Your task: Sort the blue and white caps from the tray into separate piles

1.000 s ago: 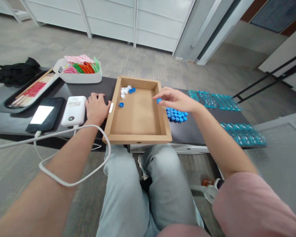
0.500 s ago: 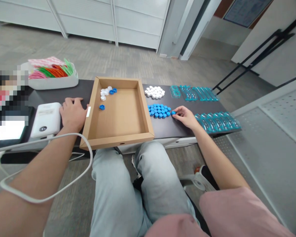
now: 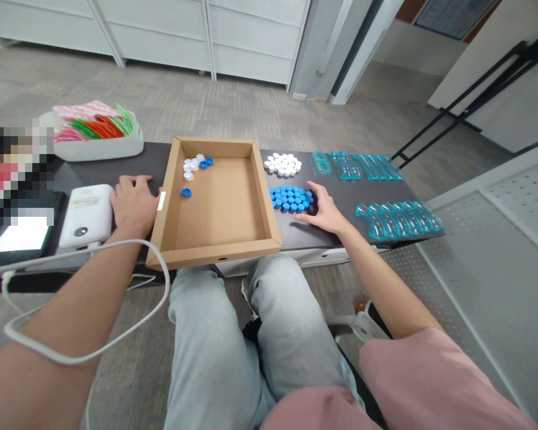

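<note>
My right hand is spread beside a close-packed cluster of blue hexagonal pieces, its thumb and fingers apart around the cluster's right end. Behind that cluster sits a group of white hexagonal pieces. Resting flat on the table, my left hand lies against the left wall of a shallow cardboard box, fingers stretched out and nothing held. Inside the box are several white pieces and a few blue ones, near its left side.
Teal clear plastic pieces lie in a front row and a back row at right. Left of the box are a white power bank with a looped cable, a tablet, and a white bin of colourful strips.
My right hand has opened from its pinch at a blue piece on the cluster's right edge, and now spreads around that end. My left hand stays in place.
</note>
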The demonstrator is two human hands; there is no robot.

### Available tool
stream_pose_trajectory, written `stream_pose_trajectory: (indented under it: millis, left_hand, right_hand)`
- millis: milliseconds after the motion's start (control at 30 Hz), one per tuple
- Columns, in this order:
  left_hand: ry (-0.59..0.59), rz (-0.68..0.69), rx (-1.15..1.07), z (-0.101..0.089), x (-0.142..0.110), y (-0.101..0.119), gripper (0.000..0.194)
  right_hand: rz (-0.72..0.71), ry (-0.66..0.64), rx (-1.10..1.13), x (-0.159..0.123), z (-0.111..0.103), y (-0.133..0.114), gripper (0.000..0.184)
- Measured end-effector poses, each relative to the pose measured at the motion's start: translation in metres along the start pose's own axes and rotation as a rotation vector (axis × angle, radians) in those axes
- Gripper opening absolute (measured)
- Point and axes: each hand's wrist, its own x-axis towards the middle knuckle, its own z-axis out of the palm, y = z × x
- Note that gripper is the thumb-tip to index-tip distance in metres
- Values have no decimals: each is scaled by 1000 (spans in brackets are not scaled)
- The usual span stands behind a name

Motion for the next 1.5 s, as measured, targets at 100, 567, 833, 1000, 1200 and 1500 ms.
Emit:
stream_pose_trajectory:
  millis: [100,567,833,1000,1200,1500]
  left_hand:
    - [-4,-5,8,-1,-1,1,71]
    - [4,13,56,5,4,-7,72]
    - [-20,9,59,4,8,-10,70]
    - [-20,7,65,3,7,-8,71]
    - [-7,-19,85,3,6,-5,68]
    - [-33,-47,76,-1,6,-1,67]
  right_hand:
    - [-75,-69,-33,18,11,-15,139]
    - [-209,-143,-54,42,26,-31,125]
    - [-250,-207,-128,42,25,-47,108]
    - [-265,-219,-175,40,26,-51,106]
    - [-320,-206,-188,40,33,-46,103]
    - [-461,-175,-162,38,32,-49,89]
